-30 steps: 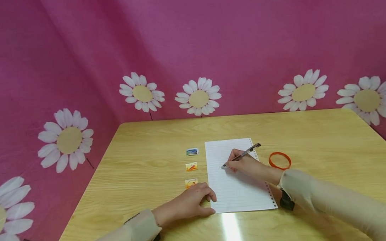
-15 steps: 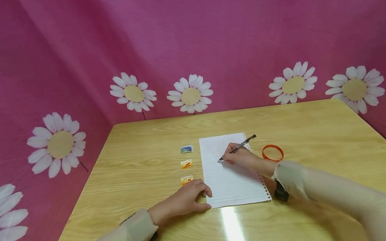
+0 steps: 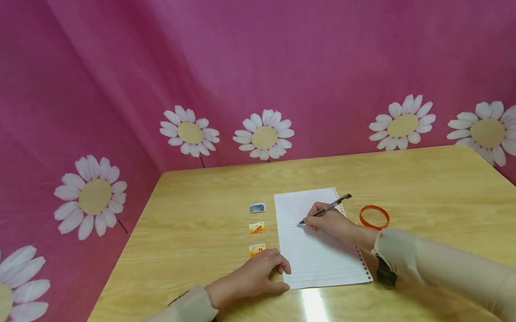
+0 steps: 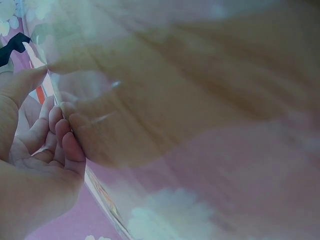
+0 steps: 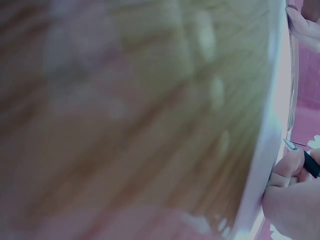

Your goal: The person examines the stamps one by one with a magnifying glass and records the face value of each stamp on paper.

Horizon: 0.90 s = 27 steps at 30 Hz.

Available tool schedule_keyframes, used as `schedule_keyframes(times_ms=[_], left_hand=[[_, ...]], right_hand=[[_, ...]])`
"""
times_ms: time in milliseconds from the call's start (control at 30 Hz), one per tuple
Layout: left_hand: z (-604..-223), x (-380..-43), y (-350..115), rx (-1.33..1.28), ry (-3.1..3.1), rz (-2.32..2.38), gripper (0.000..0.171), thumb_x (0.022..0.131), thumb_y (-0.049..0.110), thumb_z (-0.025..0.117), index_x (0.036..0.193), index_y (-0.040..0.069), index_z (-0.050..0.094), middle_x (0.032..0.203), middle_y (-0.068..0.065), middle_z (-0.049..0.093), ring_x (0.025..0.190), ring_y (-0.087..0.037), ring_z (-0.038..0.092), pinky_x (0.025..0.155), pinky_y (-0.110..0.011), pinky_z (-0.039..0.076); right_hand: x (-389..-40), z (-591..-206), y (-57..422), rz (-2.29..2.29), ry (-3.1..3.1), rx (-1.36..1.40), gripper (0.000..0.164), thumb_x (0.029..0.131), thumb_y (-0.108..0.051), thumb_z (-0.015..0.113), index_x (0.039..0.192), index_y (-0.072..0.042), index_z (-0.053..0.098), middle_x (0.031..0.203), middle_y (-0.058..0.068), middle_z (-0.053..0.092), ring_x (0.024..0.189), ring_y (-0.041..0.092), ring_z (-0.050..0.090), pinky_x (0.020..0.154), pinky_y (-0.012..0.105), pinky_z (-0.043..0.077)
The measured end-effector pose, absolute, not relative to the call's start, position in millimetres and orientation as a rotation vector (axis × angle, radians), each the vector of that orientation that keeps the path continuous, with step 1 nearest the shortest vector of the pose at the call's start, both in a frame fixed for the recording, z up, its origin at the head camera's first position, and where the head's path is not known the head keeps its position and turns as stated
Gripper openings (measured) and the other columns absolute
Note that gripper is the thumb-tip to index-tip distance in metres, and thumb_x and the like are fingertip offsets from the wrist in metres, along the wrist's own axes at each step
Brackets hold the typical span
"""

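A sheet of lined paper [image 3: 317,263], with punched holes along its right side, lies on the wooden table [image 3: 199,196]. My right hand [image 3: 330,223] pinches a dark pen [image 3: 331,206] over the sheet, its tip at the paper; the right wrist view also shows the pen [image 5: 311,164] among the fingers. Faint marks sit just left of the tip. My left hand [image 3: 259,274] rests at the sheet's lower left edge with fingers loosely bent, holding nothing. In the left wrist view this hand [image 4: 45,145] touches the tabletop.
Three small stamp-like pictures stand in a column left of the sheet: a blue one [image 3: 257,208], a yellow-and-red one [image 3: 257,228] and a yellow one [image 3: 257,249] near the left hand. An orange-red ring [image 3: 387,216] lies right of the paper. A pink flowered cloth [image 3: 322,59] hangs behind the table.
The pen tip has shifted slightly to the right along the paper. My left hand keeps its place at the sheet's edge. The whole head view has swayed a little.
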<state>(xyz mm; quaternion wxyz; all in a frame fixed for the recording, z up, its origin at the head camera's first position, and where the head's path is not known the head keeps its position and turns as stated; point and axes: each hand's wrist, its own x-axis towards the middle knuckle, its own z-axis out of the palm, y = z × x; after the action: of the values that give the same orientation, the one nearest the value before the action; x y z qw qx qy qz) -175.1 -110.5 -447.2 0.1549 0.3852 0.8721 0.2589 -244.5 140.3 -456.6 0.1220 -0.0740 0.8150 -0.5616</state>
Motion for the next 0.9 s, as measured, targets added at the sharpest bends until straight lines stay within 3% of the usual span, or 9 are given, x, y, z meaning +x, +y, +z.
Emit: schedule_keyframes(times_ms=[600,900], left_hand=[[-444.3,-171.1,-110.4,1.081,2.501,0.720,0.021,0.084,0.022,0.077,0.099,0.015,0.064,0.090,0.007,0.053,0.088,0.000,0.046,0.085,-0.014,0.040],[-443.5,-170.8,-110.2,1.068,2.512,0.723,0.020,0.084,0.022,0.077,0.098,0.015,0.064,0.091,0.007,0.053,0.089,0.001,0.046,0.086,-0.015,0.041]], right_hand=[[-238.7,-455.1,137.7,-1.652,2.404,-0.214,0.014,0.085,-0.010,0.065,0.080,-0.006,0.052,0.064,-0.006,0.053,0.061,0.007,0.049,0.058,0.020,0.038],[-240.9,-456.2,138.0,-1.643,2.375,-0.222,0.014,0.085,-0.010,0.067,0.081,-0.005,0.054,0.067,-0.006,0.058,0.064,0.007,0.053,0.060,0.021,0.045]])
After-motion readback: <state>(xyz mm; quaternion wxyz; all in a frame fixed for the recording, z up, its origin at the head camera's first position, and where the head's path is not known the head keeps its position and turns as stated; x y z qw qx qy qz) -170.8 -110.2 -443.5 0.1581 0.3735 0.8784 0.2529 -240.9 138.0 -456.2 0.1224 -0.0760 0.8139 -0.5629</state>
